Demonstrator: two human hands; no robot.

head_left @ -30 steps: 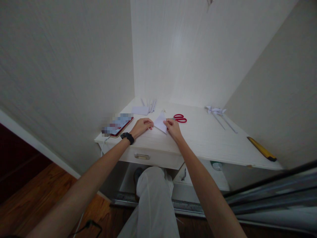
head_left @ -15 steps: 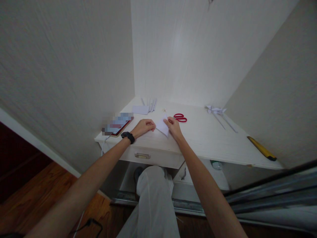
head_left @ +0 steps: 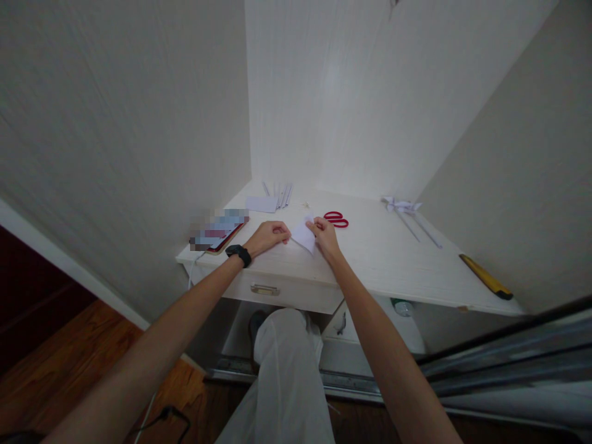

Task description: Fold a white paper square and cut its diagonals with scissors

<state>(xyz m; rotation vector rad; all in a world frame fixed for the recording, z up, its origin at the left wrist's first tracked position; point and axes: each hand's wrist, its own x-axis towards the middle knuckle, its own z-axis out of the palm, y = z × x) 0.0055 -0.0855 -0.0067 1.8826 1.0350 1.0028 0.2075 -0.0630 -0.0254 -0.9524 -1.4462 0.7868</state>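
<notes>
A small white sheet of paper [head_left: 303, 235] is held slightly tilted over the desk, near its front edge. My left hand [head_left: 272, 234], with a black watch on the wrist, pinches its left corner between thumb and fingers. On the paper's right side, my right hand [head_left: 322, 233] grips the edge with thumb and forefinger. Just beyond that hand lie the red-handled scissors [head_left: 337, 219], their blades mostly hidden. Farther back to the left are a flat white paper piece [head_left: 261, 204] and several thin white paper sticks [head_left: 283, 196].
A phone-like device [head_left: 219, 231], blurred out, rests at the desk's left with a white cable. White paper pinwheels [head_left: 402, 205] on sticks lie at the back right. A yellow and black tool [head_left: 485, 276] is by the right wall. A drawer [head_left: 272, 291] sits under the desk [head_left: 383, 265].
Almost nothing differs. Both hands keep their hold on the paper, and the whole view has shifted very slightly.
</notes>
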